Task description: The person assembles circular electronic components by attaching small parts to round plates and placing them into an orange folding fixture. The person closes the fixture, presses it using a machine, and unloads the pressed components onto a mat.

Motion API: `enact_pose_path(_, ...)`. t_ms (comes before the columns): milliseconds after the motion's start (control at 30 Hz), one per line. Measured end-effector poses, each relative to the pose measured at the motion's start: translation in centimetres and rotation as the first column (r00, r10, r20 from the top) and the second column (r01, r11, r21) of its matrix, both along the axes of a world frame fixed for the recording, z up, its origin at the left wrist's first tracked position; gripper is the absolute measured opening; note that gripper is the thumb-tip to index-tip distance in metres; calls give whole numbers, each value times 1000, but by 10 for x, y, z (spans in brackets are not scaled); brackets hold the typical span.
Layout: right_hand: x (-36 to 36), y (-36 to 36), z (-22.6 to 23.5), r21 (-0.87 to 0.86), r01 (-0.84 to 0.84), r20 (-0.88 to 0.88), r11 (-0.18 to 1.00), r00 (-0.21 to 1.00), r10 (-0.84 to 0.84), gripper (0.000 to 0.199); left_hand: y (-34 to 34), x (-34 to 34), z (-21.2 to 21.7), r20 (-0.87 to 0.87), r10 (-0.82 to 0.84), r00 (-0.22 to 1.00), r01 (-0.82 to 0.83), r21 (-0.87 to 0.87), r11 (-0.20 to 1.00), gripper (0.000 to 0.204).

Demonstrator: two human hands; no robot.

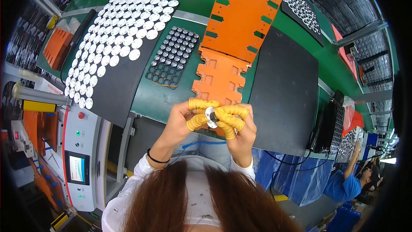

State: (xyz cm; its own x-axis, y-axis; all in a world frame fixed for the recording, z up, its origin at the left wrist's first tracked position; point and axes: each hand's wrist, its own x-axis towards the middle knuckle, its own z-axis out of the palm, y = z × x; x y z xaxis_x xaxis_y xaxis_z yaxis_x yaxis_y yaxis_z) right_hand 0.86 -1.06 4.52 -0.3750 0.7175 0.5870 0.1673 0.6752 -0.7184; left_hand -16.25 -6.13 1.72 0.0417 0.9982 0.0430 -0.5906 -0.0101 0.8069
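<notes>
Yellow finger cots cover the fingertips of both my hands, which meet in front of my chest. My left hand point(182, 118) pinches the edge of a small white disc point(210, 112) that has dark spots. From the other side, my right hand point(238, 125) grips a small dark round part point(213, 117) against that disc. Fingers partly hide where the two pieces meet. Just beyond my hands lies an orange fixture plate point(219, 77) with notched edges and pockets. To its left, a black grid tray point(164, 77) holds many small dark round parts with silvery tops in its far rows.
Rows of white discs cover much of a black mat point(113, 86) on the left. A larger orange plate point(242, 13) lies at the far side, with another black mat point(283, 90) to the right. A control panel point(83, 146) stands at lower left; a person in blue point(345, 184) is at far right.
</notes>
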Motion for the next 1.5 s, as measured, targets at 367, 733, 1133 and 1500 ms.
enact_pose_path(367,17,6,13,36,106,138,994,984,-110,28,12,36,-7,315,-12,949,58,-138,989,40)
enact_pose_path(733,44,55,-23,-599,129,-227,791,919,-322,20,37,46,-7,-345,46,937,-82,-88,993,35)
enact_pose_path(1133,46,151,-60,-753,200,-18,627,946,-324,27,11,3,-6,-302,240,923,-277,-85,957,31)
enact_pose_path(1500,33,155,-50,-858,197,64,474,958,-281,29,-1,-40,-10,-409,403,819,-447,-14,894,30)
